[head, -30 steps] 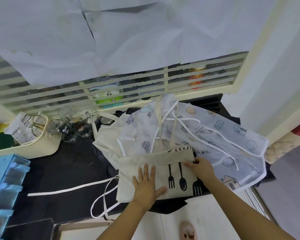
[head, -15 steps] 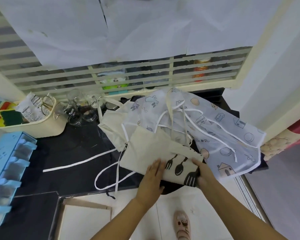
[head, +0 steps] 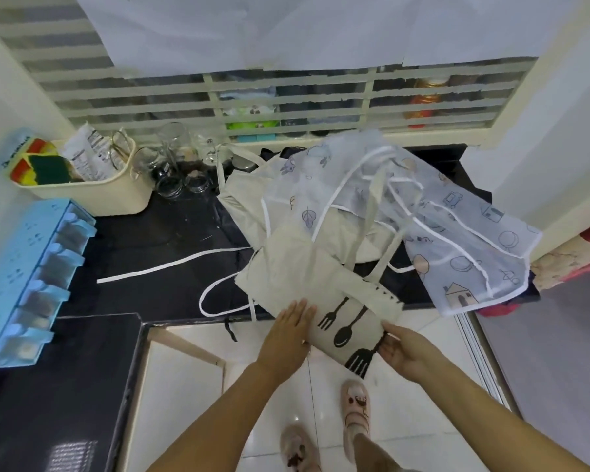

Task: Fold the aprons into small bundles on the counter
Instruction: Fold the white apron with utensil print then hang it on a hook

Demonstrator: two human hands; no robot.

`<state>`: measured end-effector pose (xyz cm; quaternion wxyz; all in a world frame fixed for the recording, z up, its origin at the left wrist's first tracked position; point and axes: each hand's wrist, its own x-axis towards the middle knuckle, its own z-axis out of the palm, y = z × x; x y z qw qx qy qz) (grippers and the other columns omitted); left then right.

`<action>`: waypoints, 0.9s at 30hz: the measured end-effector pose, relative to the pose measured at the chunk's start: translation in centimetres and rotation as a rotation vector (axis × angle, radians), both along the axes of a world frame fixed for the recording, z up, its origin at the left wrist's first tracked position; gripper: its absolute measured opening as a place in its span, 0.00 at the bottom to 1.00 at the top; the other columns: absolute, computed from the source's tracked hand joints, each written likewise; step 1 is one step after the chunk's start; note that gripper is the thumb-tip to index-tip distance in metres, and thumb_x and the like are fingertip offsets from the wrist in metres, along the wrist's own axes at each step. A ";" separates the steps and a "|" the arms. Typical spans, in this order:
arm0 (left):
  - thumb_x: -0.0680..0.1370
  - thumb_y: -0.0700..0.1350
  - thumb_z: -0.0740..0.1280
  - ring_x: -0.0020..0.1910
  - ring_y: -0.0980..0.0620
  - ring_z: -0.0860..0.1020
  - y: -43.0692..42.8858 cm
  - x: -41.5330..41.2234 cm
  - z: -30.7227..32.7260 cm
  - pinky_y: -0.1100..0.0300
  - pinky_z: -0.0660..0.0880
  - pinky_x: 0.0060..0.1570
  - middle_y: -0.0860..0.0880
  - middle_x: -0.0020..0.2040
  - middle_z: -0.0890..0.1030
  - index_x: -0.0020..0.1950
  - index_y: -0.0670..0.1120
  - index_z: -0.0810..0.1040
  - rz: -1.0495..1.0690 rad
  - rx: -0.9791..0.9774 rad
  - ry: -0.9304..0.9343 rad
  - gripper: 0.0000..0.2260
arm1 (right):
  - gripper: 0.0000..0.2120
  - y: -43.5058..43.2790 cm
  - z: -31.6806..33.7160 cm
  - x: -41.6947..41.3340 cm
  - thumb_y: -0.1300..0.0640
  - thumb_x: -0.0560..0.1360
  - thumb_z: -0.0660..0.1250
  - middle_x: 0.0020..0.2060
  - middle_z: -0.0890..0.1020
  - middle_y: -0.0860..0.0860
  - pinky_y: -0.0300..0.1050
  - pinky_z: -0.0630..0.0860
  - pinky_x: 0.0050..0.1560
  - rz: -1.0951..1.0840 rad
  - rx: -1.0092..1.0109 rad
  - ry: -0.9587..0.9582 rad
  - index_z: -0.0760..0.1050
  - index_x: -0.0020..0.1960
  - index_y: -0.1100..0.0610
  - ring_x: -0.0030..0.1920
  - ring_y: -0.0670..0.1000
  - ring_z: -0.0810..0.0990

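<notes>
Since 0.5 s ago the cream apron slides nearer, its printed end now overhanging the tabletop front edge. Left grip lies flat with straight fingers, pinning the fold; right grip pinches the hanging edge, likely to square it. Bare tabletop lies to the left; the sheer apron crowds the right.

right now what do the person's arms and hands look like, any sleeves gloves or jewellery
The left hand and right hand wear no gloves, and no ring, watch or bracelet shows on either. No sleeve comes into view above either wrist, right down to the frame's edge.
</notes>
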<state>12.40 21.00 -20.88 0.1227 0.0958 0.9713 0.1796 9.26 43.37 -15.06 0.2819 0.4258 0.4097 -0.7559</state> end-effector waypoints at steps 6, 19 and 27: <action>0.73 0.33 0.62 0.69 0.45 0.66 -2.6 -3.8 3.2 0.60 0.60 0.67 0.44 0.71 0.67 0.71 0.41 0.67 0.398 0.312 0.164 0.26 | 0.09 1.1 -0.9 -2.9 0.59 0.78 0.66 0.27 0.71 0.49 0.31 0.60 0.17 0.120 0.383 0.048 0.71 0.39 0.56 0.21 0.44 0.64; 0.76 0.51 0.63 0.64 0.42 0.65 -9.5 -11.1 3.7 0.50 0.63 0.62 0.42 0.64 0.70 0.63 0.45 0.72 0.539 -0.284 -0.178 0.18 | 0.05 1.4 -2.0 -2.7 0.61 0.78 0.65 0.34 0.74 0.54 0.32 0.71 0.21 0.055 0.302 0.039 0.75 0.45 0.62 0.30 0.46 0.66; 0.78 0.49 0.63 0.54 0.43 0.77 -13.6 -13.5 10.1 0.48 0.68 0.64 0.43 0.50 0.80 0.53 0.41 0.78 0.597 -0.205 -0.386 0.13 | 0.03 1.0 -1.8 -3.9 0.62 0.78 0.65 0.39 0.77 0.54 0.31 0.73 0.23 -0.001 0.266 0.034 0.74 0.46 0.61 0.33 0.46 0.71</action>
